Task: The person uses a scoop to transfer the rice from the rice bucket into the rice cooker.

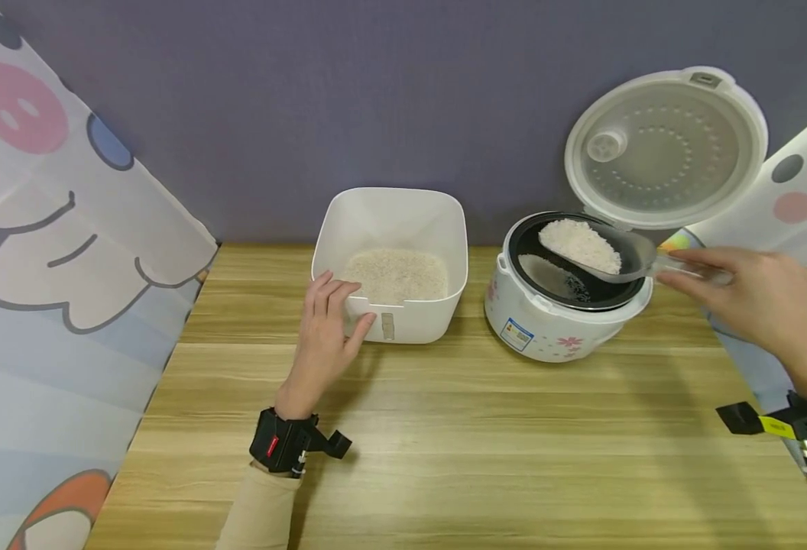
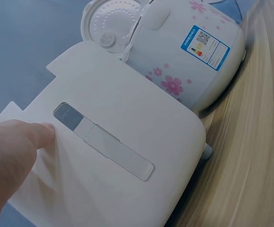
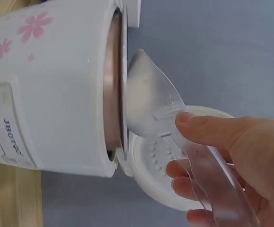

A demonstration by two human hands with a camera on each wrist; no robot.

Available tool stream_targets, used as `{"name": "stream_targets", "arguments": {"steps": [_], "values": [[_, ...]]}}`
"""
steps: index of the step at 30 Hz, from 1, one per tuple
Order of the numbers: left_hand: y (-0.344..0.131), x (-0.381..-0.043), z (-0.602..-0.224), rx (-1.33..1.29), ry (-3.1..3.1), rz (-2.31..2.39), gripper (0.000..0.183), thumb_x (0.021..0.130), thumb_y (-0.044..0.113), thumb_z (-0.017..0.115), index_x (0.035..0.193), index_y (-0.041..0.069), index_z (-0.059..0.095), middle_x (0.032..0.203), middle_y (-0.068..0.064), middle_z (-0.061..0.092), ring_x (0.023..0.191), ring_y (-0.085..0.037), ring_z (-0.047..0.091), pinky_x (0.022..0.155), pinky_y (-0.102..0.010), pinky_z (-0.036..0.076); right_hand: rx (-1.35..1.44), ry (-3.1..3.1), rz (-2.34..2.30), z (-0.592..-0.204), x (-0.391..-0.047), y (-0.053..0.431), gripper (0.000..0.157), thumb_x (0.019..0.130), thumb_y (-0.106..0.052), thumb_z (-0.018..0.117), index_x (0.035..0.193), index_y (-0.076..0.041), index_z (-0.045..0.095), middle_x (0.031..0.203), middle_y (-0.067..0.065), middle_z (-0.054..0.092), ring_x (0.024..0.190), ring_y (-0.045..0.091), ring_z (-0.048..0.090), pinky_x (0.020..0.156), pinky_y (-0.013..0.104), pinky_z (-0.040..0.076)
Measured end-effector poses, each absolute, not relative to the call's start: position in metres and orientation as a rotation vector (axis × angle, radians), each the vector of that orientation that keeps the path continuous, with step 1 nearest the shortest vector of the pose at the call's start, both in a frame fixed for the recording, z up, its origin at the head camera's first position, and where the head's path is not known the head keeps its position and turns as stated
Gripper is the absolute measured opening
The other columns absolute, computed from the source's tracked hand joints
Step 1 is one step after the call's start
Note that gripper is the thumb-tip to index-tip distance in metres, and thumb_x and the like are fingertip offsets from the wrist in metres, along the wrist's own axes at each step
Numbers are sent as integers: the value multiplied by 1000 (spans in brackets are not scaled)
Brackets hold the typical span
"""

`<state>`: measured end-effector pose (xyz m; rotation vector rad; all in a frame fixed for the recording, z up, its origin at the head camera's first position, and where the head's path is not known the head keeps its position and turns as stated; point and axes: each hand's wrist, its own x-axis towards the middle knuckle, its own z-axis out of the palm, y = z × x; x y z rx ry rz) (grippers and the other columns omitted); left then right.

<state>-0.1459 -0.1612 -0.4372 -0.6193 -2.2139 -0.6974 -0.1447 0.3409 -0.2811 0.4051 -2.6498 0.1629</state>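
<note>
In the head view my right hand (image 1: 764,298) grips the handle of a clear plastic scoop (image 3: 212,175). The scoop's bowl, heaped with white rice (image 1: 580,244), is over the open mouth of a white rice cooker (image 1: 548,336) with pink flowers. Some rice lies in the cooker's dark inner pot (image 1: 555,284). My left hand (image 1: 324,328) holds the front rim of a white rice bin (image 1: 410,206), thumb outside and fingers over the edge. Loose rice (image 1: 403,275) covers the bin's floor. From the left wrist, the bin's front wall shows a narrow clear window (image 2: 103,142).
The cooker's round lid (image 1: 672,153) stands raised behind it. Both containers are on a wooden table (image 1: 472,443) against a grey-blue wall (image 1: 376,99). Cartoon-printed cloth (image 1: 66,252) hangs along the left side, with more at the right.
</note>
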Motion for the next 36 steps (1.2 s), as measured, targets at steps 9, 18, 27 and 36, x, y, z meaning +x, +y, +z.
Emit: {"name": "stream_targets", "arguments": {"steps": [9,18,27,36], "values": [[-161,-146,-438,-608,-2216,-708,46,103,32,62,132,-2,52,130,-21,50,140,-44,37,127,-48,23,475,-2527,104,-283,-147,348,103,87,-88,29,108,1,78,86,27,72,62,47,62,36,31,25],[-160,-146,-437,-598,-2210,-719,47,105,37,58,131,-1,52,130,-21,51,140,-43,38,127,-48,24,481,-2409,46,-289,-148,348,98,94,-84,27,106,-1,78,94,23,74,69,45,63,35,45,30],[-159,-145,-437,-602,-2213,-715,45,103,33,61,131,-1,52,130,-21,50,138,-45,39,127,-47,24,546,-2323,-81,-292,-151,346,85,104,-69,28,109,-1,78,94,23,73,69,45,64,43,57,43],[-160,-146,-438,-605,-2214,-719,46,106,37,56,131,-2,52,129,-21,51,139,-44,38,127,-47,24,634,-2205,-121,-298,-152,343,63,109,-52,39,110,-3,78,89,22,72,70,43,65,51,54,45]]}}
